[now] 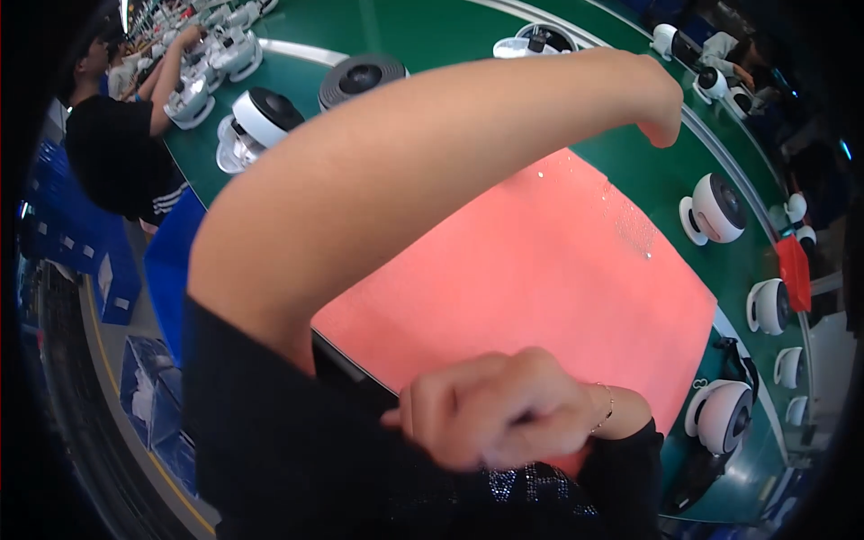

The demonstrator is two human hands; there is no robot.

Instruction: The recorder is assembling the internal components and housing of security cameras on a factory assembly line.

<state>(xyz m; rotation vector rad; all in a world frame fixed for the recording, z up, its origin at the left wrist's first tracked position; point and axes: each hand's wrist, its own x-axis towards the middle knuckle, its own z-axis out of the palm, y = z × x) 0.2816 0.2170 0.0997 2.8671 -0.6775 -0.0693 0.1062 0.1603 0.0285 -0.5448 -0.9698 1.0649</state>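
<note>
My left arm sweeps across the view from the left, above a pink mat [540,279] on the green table. At its far end, my left hand [661,103] is bent away at the wrist near the mat's far edge, and its fingers are hidden. Close to my chest, my right hand [504,409] is curled into a fist, slightly blurred, with a thin bracelet [608,407] at the wrist. Whatever its fingers hold, if anything, cannot be made out. Small glittering specks [634,229] lie at the mat's far right part.
White round-headed devices with dark fronts [718,211] stand along the right. Another white device [261,117] and a dark ringed disc [360,79] sit far left. A red bin [792,273] is at right. A co-worker [117,148] handles white parts; blue crates [117,283] stand left.
</note>
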